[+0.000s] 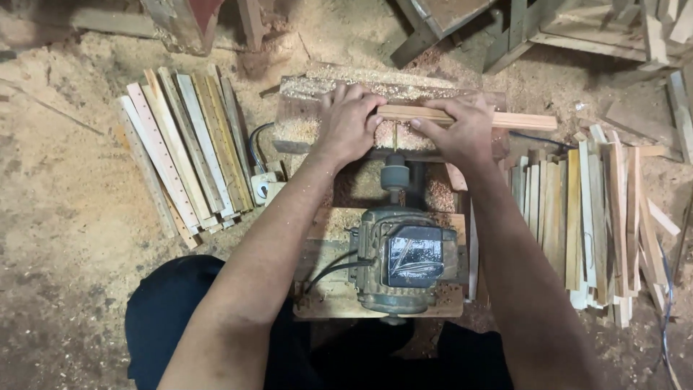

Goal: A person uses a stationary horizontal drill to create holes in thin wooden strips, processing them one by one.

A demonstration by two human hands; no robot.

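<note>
My left hand (pixel 348 121) and my right hand (pixel 459 130) both grip a pale wooden slat (pixel 523 120) that lies crosswise on a sawdust-covered wooden block (pixel 299 108). The slat sticks out to the right past my right hand. A thin drill bit (pixel 395 137) points up at the slat between my two hands. The bit sits in a dark chuck (pixel 395 176) on the shaft of a grey-green electric motor (pixel 404 261), which is mounted on a wooden board (pixel 328 292) in front of me.
A row of slats with drilled holes (pixel 184 155) lies on the left. A heap of plain slats (pixel 592 217) lies on the right. A white switch box with cable (pixel 263 184) sits beside the motor. Sawdust covers the floor; timber frames (pixel 577 32) stand at the back.
</note>
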